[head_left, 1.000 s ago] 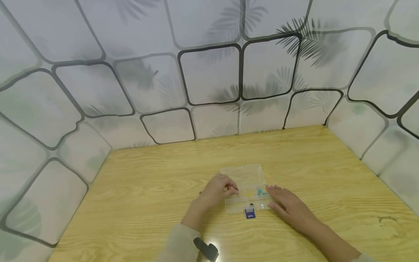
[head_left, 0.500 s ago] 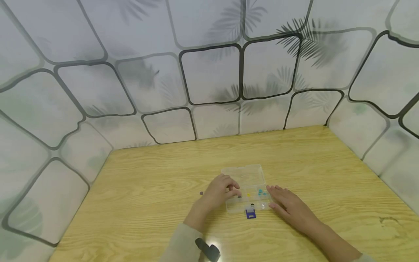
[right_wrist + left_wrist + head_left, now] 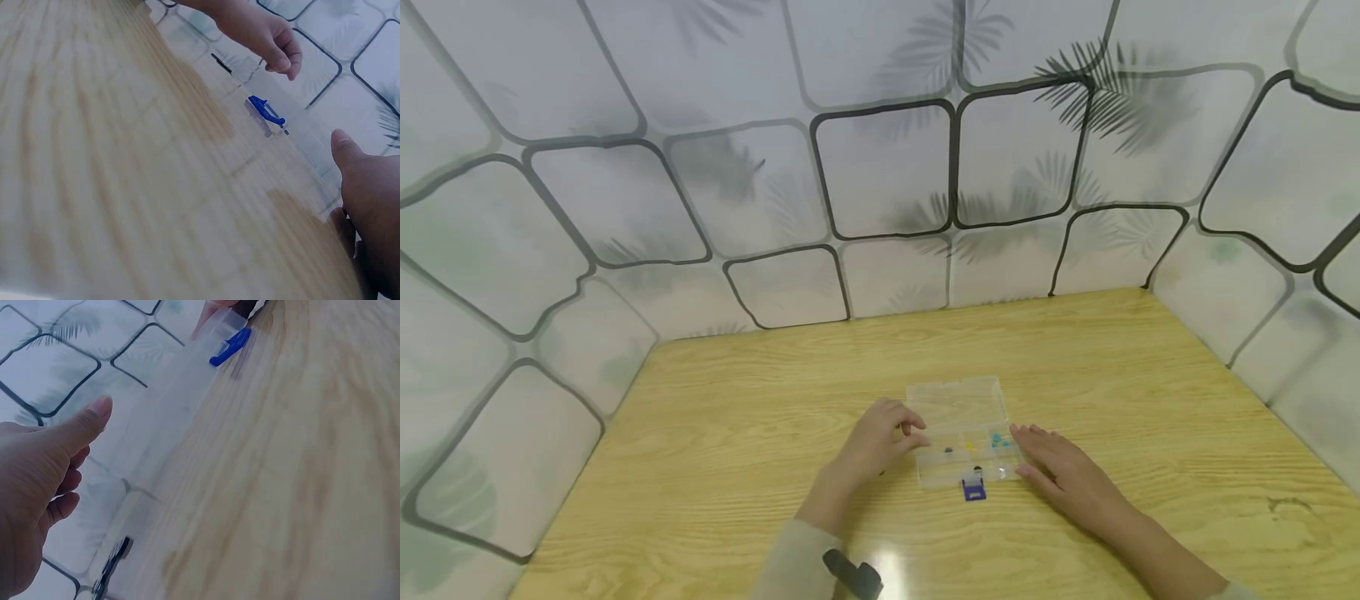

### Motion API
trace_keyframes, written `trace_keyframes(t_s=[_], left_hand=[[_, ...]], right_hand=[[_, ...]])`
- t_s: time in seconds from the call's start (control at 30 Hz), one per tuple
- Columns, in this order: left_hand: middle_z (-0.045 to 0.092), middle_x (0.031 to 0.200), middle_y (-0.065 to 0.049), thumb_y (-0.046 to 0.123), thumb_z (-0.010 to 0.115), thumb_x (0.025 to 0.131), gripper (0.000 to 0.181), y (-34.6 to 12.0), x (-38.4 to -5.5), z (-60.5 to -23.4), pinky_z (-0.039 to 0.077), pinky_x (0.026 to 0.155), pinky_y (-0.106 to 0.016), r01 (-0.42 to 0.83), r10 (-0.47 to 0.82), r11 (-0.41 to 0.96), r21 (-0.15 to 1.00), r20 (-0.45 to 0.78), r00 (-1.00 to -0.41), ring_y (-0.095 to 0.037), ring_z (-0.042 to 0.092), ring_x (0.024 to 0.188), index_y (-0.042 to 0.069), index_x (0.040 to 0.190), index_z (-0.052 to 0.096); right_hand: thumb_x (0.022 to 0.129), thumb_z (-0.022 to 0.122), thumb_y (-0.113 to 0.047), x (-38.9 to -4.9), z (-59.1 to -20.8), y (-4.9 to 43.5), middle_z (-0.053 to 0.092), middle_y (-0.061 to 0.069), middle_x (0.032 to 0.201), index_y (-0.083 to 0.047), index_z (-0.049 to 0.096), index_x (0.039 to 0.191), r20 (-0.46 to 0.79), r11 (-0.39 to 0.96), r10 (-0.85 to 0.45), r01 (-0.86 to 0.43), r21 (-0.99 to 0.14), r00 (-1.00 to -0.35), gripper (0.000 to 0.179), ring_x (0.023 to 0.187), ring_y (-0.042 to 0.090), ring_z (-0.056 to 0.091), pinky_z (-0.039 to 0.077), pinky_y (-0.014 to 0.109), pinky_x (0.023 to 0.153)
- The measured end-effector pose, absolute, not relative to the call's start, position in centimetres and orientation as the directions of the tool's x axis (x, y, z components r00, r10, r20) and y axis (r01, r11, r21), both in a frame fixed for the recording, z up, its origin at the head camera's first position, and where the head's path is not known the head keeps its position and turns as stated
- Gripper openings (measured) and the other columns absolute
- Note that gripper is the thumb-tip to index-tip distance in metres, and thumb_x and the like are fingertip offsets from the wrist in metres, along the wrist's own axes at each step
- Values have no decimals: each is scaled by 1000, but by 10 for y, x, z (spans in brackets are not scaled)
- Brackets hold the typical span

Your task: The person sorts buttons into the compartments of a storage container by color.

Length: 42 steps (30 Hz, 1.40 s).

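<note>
A clear plastic box [image 3: 940, 475] with compartments lies on the table, its see-through lid [image 3: 958, 403] folded back. Blue pieces [image 3: 997, 441], a yellow piece [image 3: 969, 447] and a dark piece [image 3: 948, 451] are in separate rear compartments. Another dark piece [image 3: 977, 469] is near the front, by the blue latch [image 3: 973, 489]. My left hand [image 3: 878, 435] hovers at the box's left side, thumb and fingers apart, nothing between them. With fairly straight fingers, my right hand [image 3: 1063, 471] rests against the box's right side.
Dark small pieces [image 3: 112, 565] lie on the table near my left hand, mostly hidden by it in the head view. The wooden table [image 3: 737, 417] is bordered by patterned fabric walls [image 3: 887, 175] at the back and both sides.
My left hand has moved left out of the box, and a dark piece now shows in the left rear compartment. The right hand stays in place.
</note>
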State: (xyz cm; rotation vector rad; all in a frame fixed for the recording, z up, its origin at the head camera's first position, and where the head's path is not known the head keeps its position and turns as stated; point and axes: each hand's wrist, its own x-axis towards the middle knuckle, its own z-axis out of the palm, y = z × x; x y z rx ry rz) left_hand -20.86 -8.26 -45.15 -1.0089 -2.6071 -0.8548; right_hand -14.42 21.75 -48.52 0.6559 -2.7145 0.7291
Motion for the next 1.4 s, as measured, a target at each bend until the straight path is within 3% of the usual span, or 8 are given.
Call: trace_keyframes(t_s=[0.2, 0.5, 0.8, 1.2, 1.4], left_hand=[[50, 78, 12, 27, 71, 84, 19, -106, -204, -450, 45, 75, -24, 579, 487, 621, 528, 319, -813, -9, 47, 85, 13, 96, 67], [48, 80, 14, 28, 71, 82, 22, -140, -197, -450, 46, 77, -27, 492, 412, 623, 609, 279, -867, -8, 46, 87, 12, 96, 66], [48, 80, 13, 26, 70, 84, 14, -170, -196, -453, 45, 82, -30, 368, 359, 639, 676, 161, -919, -9, 45, 90, 18, 95, 65], [55, 83, 15, 23, 74, 80, 12, -185, -201, -466, 44, 73, -24, 548, 497, 596, 587, 266, -826, -5, 45, 82, 19, 91, 71], [56, 84, 18, 28, 74, 80, 11, -184, -201, -471, 44, 73, -23, 528, 510, 613, 588, 216, -833, -3, 45, 82, 23, 90, 71]], right_hand=[[95, 57, -28, -144, -486, 216, 50, 10, 138, -13, 45, 141, 361, 779, -353, -484, -397, -863, 50, 128, 33, 46, 29, 46, 107], [95, 57, -28, -144, -485, 216, 50, 10, 139, -12, 45, 141, 354, 779, -353, -481, -401, -866, 50, 127, 33, 46, 31, 53, 103], [95, 57, -29, -143, -485, 215, 50, 9, 139, -12, 45, 140, 351, 782, -344, -473, -406, -871, 50, 128, 33, 45, 21, 33, 113], [95, 57, -27, -144, -483, 214, 50, 10, 139, -10, 45, 140, 359, 773, -356, -488, -406, -862, 49, 128, 33, 45, 21, 34, 113], [95, 56, -29, -144, -483, 215, 50, 10, 139, -10, 45, 140, 350, 779, -354, -481, -403, -867, 49, 128, 33, 45, 21, 33, 113]])
